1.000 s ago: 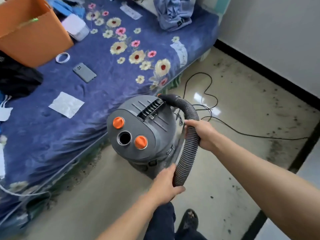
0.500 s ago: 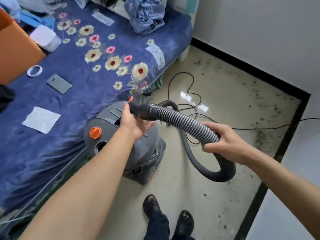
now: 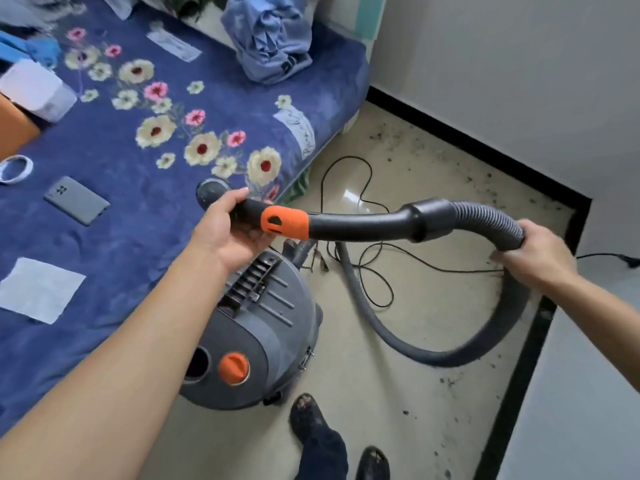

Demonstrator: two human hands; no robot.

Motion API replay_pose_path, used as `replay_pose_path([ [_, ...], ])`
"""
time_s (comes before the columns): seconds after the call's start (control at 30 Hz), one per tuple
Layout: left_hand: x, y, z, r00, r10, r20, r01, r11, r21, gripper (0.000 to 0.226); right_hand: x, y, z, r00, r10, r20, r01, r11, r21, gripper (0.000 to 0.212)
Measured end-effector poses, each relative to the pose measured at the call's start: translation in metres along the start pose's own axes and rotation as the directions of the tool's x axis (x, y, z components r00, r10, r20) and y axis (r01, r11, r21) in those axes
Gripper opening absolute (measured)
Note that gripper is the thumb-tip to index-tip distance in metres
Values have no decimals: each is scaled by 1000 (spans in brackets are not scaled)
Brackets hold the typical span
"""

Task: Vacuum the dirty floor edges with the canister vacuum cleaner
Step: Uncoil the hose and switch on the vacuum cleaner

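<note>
The grey canister vacuum with an orange knob stands on the floor beside the bed. Its ribbed grey hose loops over the floor and rises to a curved black handle with an orange collar, held level above the canister. My left hand grips the handle's nozzle end, whose round mouth points at the bed. My right hand grips the ribbed hose just behind the handle. Dark dirt lies along the black floor border by the wall.
A bed with a blue floral cover fills the left, bearing a phone, paper and clothes. A thin black power cord curls on the tiled floor. White walls close the right side. My feet stand near the canister.
I have lifted the handle higher and stretched it out level; my right hand slid farther right along the hose. The view has shifted left and closer to the canister.
</note>
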State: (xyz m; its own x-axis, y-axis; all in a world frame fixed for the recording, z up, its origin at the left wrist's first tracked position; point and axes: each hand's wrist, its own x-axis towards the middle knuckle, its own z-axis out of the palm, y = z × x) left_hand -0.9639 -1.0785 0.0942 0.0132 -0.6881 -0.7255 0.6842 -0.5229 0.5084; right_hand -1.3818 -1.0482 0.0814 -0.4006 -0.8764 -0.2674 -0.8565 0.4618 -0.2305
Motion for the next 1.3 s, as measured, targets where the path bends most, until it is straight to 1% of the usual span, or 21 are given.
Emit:
replay_pose_path([
  [0.1, -11, 0, -5, 997, -15, -72, 17, 1000, 18, 9, 28, -46, -9, 992, 25, -125, -25, 1000, -1, 51],
  [0.17, -20, -6, -17, 983, -8, -186, 3, 1000, -29, 8, 37, -80, -5, 990, -40, -138, 42, 999, 9, 63],
  [0.23, -29, -17, -36, 950, -19, -311, -11, 996, -94, 9, 32, -111, 11, 986, -145, -85, 147, 989, 14, 70],
  [0.3, -41, -31, -58, 902, -21, -430, -51, 987, -153, 9, 23, -137, 41, 973, -231, 28, 224, 962, 159, 69],
  [0.33, -48, -39, -68, 872, -21, -489, -74, 982, -175, 10, 17, -148, 57, 966, -229, 118, 189, 941, 281, 71],
  [0.4, -64, -57, -87, 811, -26, -585, -119, 971, -208, 10, 5, -167, 90, 911, -109, 397, -111, 864, 492, 85],
  [0.47, -81, -81, -104, 757, -40, -652, -136, 967, -217, 7, -8, -177, 119, 761, -12, 649, -436, 731, 525, 80],
  [0.5, -88, -94, -112, 735, -51, -676, -139, 965, -223, 5, -14, -177, 134, 704, 1, 710, -520, 681, 516, 72],
  [0.57, -101, -122, -124, 688, -88, -720, -180, 941, -287, 7, -26, -174, 159, 678, -11, 735, -545, 664, 513, 74],
  [0.63, -107, -151, -132, 628, -159, -761, -241, 891, -385, 20, -33, -171, 175, 708, -77, 702, -435, 734, 521, 75],
  [0.7, -110, -175, -138, 581, -242, -777, -298, 826, -479, 29, -39, -175, 182, 720, -194, 667, -246, 827, 505, 67],
  [0.8, -103, -195, -145, 573, -316, -756, -354, 737, -576, 25, -49, -188, 177, 683, -408, 605, 209, 904, 374, 36],
  [0.83, -99, -198, -148, 585, -324, -744, -371, 709, -600, 20, -53, -196, 174, 644, -476, 599, 398, 877, 269, 25],
  [0.9, -92, -198, -154, 611, -328, -721, -410, 648, -642, 12, -63, -214, 170, 557, -549, 624, 698, 716, 8, 24],
  [0.97, -82, -196, -162, 638, -325, -698, -442, 588, -678, 13, -79, -235, 166, 467, -622, 628, 865, 468, -180, 26],
  [1.0, -78, -195, -166, 654, -317, -687, -451, 565, -691, 12, -88, -245, 165, 412, -668, 620, 906, 370, -203, 27],
  [1.07, -67, -195, -175, 674, -302, -674, -466, 534, -705, 11, -108, -264, 168, 290, -750, 594, 956, 261, -136, 28],
  [1.13, -55, -201, -185, 668, -339, -663, -452, 523, -723, 34, -133, -281, 175, 172, -802, 571, 982, 187, -32, 27],
  [1.2, -47, -205, -190, 672, -368, -643, -425, 519, -742, 42, -156, -292, 187, 65, -819, 571, 990, 122, 63, 27],
  [1.23, -44, -207, -192, 677, -376, -632, -412, 518, -750, 43, -164, -297, 194, 33, -823, 567, 990, 104, 94, 28],
  [1.3, -43, -207, -194, 669, -384, -637, -418, 514, -749, 43, -172, -307, 207, 32, -831, 555, 986, 116, 116, 28],
])
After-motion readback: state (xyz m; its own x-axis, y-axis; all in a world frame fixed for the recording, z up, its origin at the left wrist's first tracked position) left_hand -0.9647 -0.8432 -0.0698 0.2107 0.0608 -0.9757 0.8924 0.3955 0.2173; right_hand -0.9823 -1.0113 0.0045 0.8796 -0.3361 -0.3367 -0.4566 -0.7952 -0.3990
